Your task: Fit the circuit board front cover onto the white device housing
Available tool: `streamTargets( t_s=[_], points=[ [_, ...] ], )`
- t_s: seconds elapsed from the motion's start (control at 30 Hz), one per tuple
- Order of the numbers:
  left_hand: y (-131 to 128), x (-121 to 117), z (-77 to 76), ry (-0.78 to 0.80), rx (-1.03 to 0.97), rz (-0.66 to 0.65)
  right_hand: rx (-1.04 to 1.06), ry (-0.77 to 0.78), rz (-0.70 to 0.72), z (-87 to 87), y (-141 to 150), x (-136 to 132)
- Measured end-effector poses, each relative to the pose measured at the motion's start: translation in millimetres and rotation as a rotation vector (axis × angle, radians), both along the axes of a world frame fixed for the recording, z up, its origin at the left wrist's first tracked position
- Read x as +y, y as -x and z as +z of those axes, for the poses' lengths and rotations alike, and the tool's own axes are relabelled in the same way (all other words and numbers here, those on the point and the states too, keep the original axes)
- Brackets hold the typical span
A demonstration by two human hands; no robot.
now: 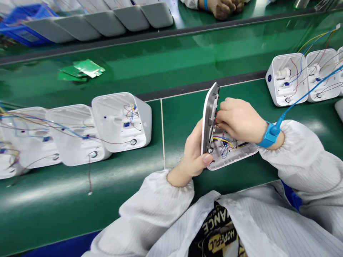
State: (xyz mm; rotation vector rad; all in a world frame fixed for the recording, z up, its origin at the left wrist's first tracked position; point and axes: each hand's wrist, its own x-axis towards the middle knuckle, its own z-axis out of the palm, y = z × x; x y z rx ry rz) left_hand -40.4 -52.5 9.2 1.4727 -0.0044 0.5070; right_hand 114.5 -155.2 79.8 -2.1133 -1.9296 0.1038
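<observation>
My left hand (193,151) grips a white cover panel (209,117) and holds it upright on edge. Below it lies an open white housing (235,151) with coloured wires (223,142) inside. My right hand (238,119) reaches in between the panel and the housing, its fingers curled and pinched among the wires. I cannot make out what the fingertips hold. A blue wrist strap (269,134) with a coiled blue cord sits on my right wrist.
Several open white housings (120,121) with loose wires line the green bench at left, and more stand at right (289,78). Green circuit boards (83,69) lie on the conveyor belt. Another person's hands (223,6) rest at the far top. Grey covers (107,19) are stacked top left.
</observation>
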Motion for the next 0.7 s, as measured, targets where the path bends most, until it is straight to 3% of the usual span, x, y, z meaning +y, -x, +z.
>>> streamTargets(
  t_s=[0.13,0.3,0.4,0.57,0.7],
  points=[
    [2.0,0.2,-1.6,0.030,0.013,-0.031,0.048,0.054,-0.027,4.5,-1.1,-5.0],
    [5.0,0.3,-3.5,0.079,0.029,-0.010,0.125,0.034,-0.202,25.0,-5.5,-20.0],
    [5.4,-0.5,-1.3,0.043,0.058,-0.001,0.253,0.078,-0.125,32.6,2.2,-26.2],
    [3.2,-4.0,6.7,0.018,0.052,-0.012,0.298,0.077,-0.138,24.3,14.2,-24.4],
    [3.1,-5.2,12.5,-0.018,0.054,-0.022,0.479,0.112,-0.010,24.4,6.7,-22.0]
  ],
)
